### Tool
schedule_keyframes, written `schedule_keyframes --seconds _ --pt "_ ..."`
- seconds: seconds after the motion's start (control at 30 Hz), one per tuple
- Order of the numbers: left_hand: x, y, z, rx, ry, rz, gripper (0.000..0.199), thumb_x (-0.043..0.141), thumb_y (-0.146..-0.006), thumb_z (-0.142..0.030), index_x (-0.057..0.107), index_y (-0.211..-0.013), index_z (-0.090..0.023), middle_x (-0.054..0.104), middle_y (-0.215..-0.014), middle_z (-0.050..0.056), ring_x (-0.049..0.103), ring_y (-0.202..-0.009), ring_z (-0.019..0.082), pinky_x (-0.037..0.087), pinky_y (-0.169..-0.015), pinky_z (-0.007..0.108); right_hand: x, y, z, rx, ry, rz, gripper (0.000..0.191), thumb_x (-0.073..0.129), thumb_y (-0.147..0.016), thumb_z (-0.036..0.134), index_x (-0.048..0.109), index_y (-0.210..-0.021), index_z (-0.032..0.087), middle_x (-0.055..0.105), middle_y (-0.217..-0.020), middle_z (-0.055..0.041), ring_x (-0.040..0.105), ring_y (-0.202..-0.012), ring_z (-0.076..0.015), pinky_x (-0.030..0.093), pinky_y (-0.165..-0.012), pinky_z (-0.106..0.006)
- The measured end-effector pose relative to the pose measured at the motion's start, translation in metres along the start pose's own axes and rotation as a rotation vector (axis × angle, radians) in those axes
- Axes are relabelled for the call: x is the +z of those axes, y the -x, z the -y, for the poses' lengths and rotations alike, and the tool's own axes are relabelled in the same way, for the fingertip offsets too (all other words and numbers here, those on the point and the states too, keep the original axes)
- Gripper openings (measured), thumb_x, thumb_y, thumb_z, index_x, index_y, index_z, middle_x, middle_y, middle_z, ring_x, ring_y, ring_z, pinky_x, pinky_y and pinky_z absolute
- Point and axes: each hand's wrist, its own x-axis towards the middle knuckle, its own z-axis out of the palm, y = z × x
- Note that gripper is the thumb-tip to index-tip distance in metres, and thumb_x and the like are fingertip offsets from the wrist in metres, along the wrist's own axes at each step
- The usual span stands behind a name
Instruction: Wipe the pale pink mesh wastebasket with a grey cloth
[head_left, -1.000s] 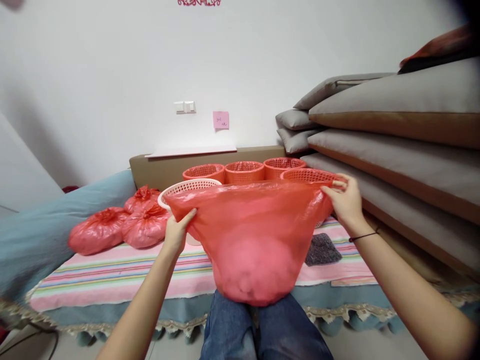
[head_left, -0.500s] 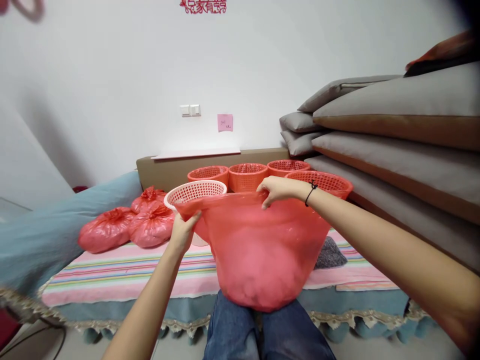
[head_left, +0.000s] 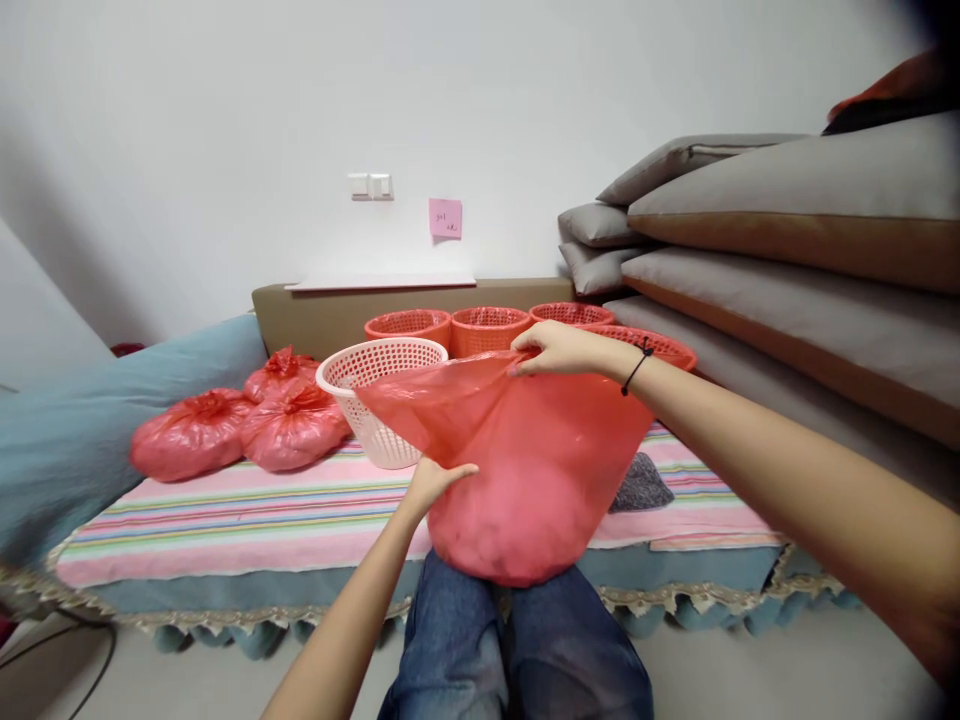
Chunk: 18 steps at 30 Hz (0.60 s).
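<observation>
Two short lines of handwriting stand on the pink note [head_left: 445,218] stuck to the white wall [head_left: 600,90], just right of the light switches [head_left: 370,187]. The upper line looks like "gol" or "yol" (the first letter is too small to settle). The lower line, set further right near the note's bottom corner, seems to be two letters, perhaps "ex", though they cannot be read surely.

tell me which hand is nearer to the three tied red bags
Left. The left hand is right of the tied red bags, against the side of the held bag; the right hand is farther right, gripping that bag's upper edge.
</observation>
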Motion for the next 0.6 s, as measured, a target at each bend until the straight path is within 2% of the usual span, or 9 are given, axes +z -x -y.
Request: schedule_keyframes --seconds 0.1,0.17,0.33,0.43,0.53,0.6 --pt "0.020 -0.003 -0.001 0.023 0.084 -0.021 0.081 0.090 -0.054 -0.037 0.061 -0.127 -0.019 0.071 -0.120 0.014 0.060 -0.124 0.033 0.037 -0.114 0.052 0.002 0.001 -0.001 -0.003 0.026 -0.021 0.036 0.058 -0.085 0.038 0.036 -0.061 0.022 0.040 -0.062 0.0048 0.038 -0.060 -0.0117 0.027 -0.057 -0.028" --pt "0.022 -0.005 0.004 0.008 0.092 -0.030 0.078 0.088 -0.057 -0.040 0.061 -0.128 -0.019 0.071 -0.121 0.015 0.059 -0.125 0.033 0.036 -0.114 0.052 0.004 0.001 -0.002 0.015 0.041 -0.040 0.034 0.057 -0.086 0.036 0.037 -0.063 0.022 0.044 -0.065 0.0036 0.041 -0.063 -0.0129 0.028 -0.059 -0.028" --pt "0.001 -0.004 0.033 -0.026 0.006 0.020 0.087 0.089 -0.051 -0.044 0.059 -0.128 -0.018 0.067 -0.127 0.017 0.056 -0.128 0.036 0.035 -0.114 0.053 0.006 0.008 -0.009 0.068 0.061 -0.103 0.029 0.058 -0.086 0.032 0.038 -0.067 0.022 0.046 -0.071 0.0023 0.043 -0.067 -0.0142 0.031 -0.062 -0.028" --pt "-0.002 -0.001 0.049 -0.048 -0.039 0.026 0.096 0.091 -0.043 -0.044 0.058 -0.129 -0.016 0.066 -0.130 0.019 0.056 -0.129 0.038 0.036 -0.112 0.055 0.008 0.011 -0.009 0.059 -0.004 -0.099 0.020 0.055 -0.086 0.029 0.044 -0.071 0.021 0.051 -0.075 0.0018 0.045 -0.068 -0.0144 0.033 -0.063 -0.027" --pt "0.012 0.002 0.055 -0.055 0.000 0.040 0.085 0.093 -0.048 -0.041 0.062 -0.124 -0.019 0.069 -0.124 0.016 0.058 -0.125 0.036 0.039 -0.111 0.053 0.013 0.012 -0.007 0.031 -0.066 -0.110 0.009 0.052 -0.085 0.023 0.052 -0.077 0.020 0.059 -0.081 -0.0005 0.051 -0.072 -0.0156 0.037 -0.068 -0.027" --pt "0.024 0.003 0.055 -0.023 0.049 0.061 0.064 0.088 -0.063 -0.042 0.065 -0.120 -0.023 0.069 -0.122 0.013 0.061 -0.119 0.031 0.045 -0.107 0.050 0.017 0.010 -0.005 0.028 -0.091 -0.135 0.006 0.052 -0.084 0.020 0.058 -0.081 0.019 0.063 -0.085 -0.0024 0.055 -0.076 -0.0164 0.040 -0.071 -0.028"
